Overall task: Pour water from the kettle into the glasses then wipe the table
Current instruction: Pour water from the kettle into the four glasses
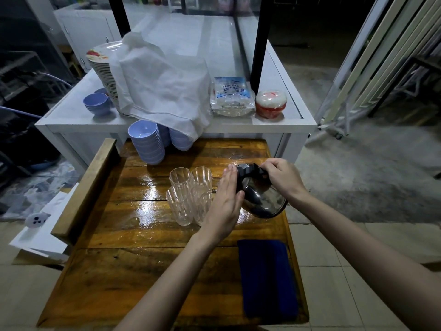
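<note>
2 hands [281,177] around tilted kettle [262,199] beside glasses [188,194].

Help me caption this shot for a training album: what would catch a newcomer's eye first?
First, the metal kettle tilted over the middle of the wooden table, its black handle gripped by the right hand while the flat left hand steadies its side. Just left of it stand four clear glasses on the glossy, wet-looking boards. A dark blue cloth lies folded near the table's right edge.
</note>
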Available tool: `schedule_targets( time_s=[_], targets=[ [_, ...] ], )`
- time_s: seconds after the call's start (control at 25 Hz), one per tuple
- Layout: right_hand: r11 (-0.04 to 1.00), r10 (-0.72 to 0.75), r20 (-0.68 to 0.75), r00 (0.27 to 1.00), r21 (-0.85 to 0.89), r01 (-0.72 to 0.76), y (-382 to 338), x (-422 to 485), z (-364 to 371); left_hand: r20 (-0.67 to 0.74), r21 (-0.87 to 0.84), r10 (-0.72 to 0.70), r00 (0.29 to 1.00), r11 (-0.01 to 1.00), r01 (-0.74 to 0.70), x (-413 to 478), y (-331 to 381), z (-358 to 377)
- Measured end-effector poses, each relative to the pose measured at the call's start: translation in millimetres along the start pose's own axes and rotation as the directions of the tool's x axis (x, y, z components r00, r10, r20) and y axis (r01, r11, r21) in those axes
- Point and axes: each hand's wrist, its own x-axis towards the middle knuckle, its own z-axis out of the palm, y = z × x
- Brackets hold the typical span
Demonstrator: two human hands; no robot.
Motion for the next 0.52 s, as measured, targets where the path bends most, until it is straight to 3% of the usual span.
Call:
schedule_targets(
  time_s=[0.52],
  targets=[
    [1.0, -0.012, -0.009, 1.0, -0.006, 0.012, -4.1, 3.1, -3.5, -0.015, -0.01, -0.01, 1.0, 1.0, 0.01, 2.0, 5.5, -1.9]
  ],
)
